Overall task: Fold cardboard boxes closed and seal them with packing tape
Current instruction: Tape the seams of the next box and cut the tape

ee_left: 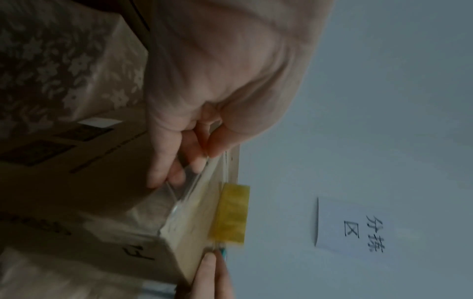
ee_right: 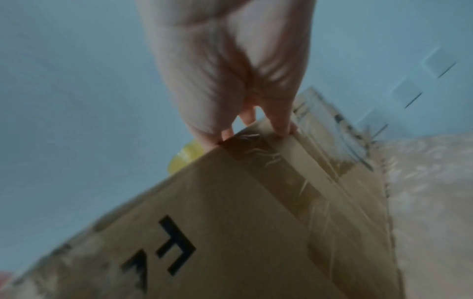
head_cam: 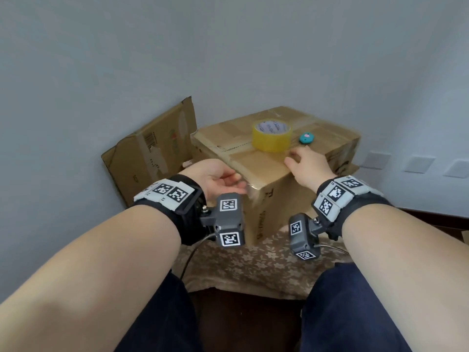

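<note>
Pinching a clear tape strip (ee_left: 189, 182) at the box's near corner, the left hand (head_cam: 215, 177) had thumb & fingers curled on it. Right hand (head_cam: 305, 165) lay flat, fingers straight, on the closed cardboard box (head_cam: 258, 163), just beside the yellow tape roll (head_cam: 271, 135) & a small teal object (head_cam: 306, 137) on top.

A closed cardboard box (head_cam: 261, 158) is set on a floral-patterned cloth (head_cam: 253, 270). A yellow tape roll (head_cam: 271, 135) and a small teal object (head_cam: 306, 138) are placed on its top. The right hand (head_cam: 305, 165) is laid flat on the top near the roll. The left hand (head_cam: 215, 177) is held at the near corner, fingers on clear tape. A flattened carton (head_cam: 149, 151) is leaned against the wall (head_cam: 127, 59).
</note>
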